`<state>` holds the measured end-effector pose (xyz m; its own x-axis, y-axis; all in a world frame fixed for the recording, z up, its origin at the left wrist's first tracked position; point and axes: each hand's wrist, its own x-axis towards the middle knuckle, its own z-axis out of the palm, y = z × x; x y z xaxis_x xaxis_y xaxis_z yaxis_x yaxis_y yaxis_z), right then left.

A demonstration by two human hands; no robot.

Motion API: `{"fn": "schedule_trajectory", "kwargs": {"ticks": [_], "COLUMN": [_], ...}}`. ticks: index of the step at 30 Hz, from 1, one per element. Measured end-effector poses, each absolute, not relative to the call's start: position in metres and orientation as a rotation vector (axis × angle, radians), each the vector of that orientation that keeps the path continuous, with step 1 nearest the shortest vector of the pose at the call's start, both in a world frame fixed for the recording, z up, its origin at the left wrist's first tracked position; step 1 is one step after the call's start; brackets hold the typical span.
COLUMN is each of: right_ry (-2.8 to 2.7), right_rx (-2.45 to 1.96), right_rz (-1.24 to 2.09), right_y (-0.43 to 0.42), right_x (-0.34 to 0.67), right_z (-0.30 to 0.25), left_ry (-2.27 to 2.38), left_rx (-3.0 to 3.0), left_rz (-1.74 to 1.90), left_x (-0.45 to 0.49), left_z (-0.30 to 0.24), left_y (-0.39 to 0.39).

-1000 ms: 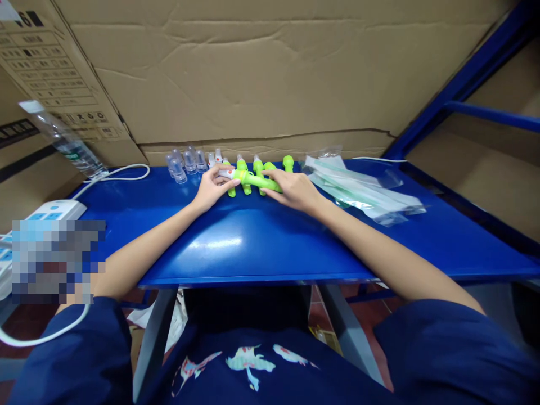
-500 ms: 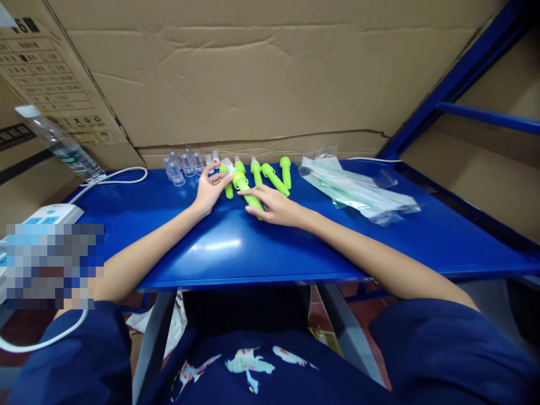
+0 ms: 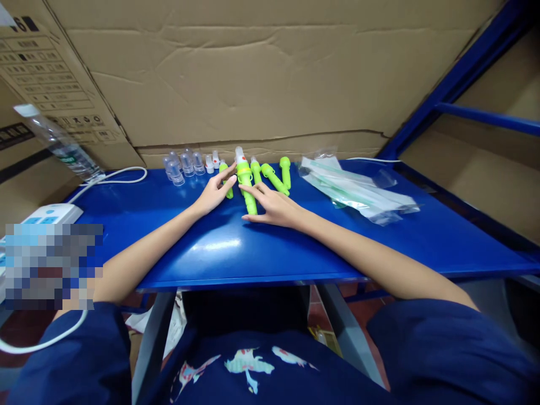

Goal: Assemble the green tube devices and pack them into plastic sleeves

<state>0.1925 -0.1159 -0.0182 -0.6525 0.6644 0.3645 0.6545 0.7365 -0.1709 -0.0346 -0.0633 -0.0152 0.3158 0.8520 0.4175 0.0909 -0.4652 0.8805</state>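
My right hand (image 3: 276, 207) rests on the blue table (image 3: 219, 247) and pinches a lime-green tube with a white tip (image 3: 246, 185) between forefinger and thumb. The tube points away from me, its far end raised slightly. My left hand (image 3: 213, 194) lies beside it with fingers stretched out, their tips close to the tube and to another green tube (image 3: 228, 190) lying under them. More green tubes (image 3: 274, 179) lie in a row just behind.
Clear caps (image 3: 180, 166) and small white caps (image 3: 210, 164) stand at the back left. Clear plastic bags (image 3: 358, 191) lie to the right. A power strip (image 3: 54, 212), white cable (image 3: 122, 175) and water bottle (image 3: 59, 143) are at the left. Cardboard boxes (image 3: 261, 84) wall the back.
My right hand pulled the green tube toward me, turned it from lying crosswise to pointing away, and lifted its far end. My left hand let go of its tip and opened.
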Motion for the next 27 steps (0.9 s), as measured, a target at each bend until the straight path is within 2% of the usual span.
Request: {"fn": "schedule_trajectory", "kwargs": {"ticks": [13, 27], "right_ry": [-2.347, -2.477], "right_rx": [-1.266, -1.380], "right_rz": [-0.174, -0.037], "right_y": [-0.075, -0.041], "right_x": [0.239, 0.278], "right_z": [-0.002, -0.012], "left_ry": [1.117, 1.172], "left_rx": [2.102, 2.210], "left_rz": [1.256, 1.233], "left_x": [-0.055, -0.057], "left_z": [-0.023, -0.028], "left_y": [-0.042, -0.037]}}
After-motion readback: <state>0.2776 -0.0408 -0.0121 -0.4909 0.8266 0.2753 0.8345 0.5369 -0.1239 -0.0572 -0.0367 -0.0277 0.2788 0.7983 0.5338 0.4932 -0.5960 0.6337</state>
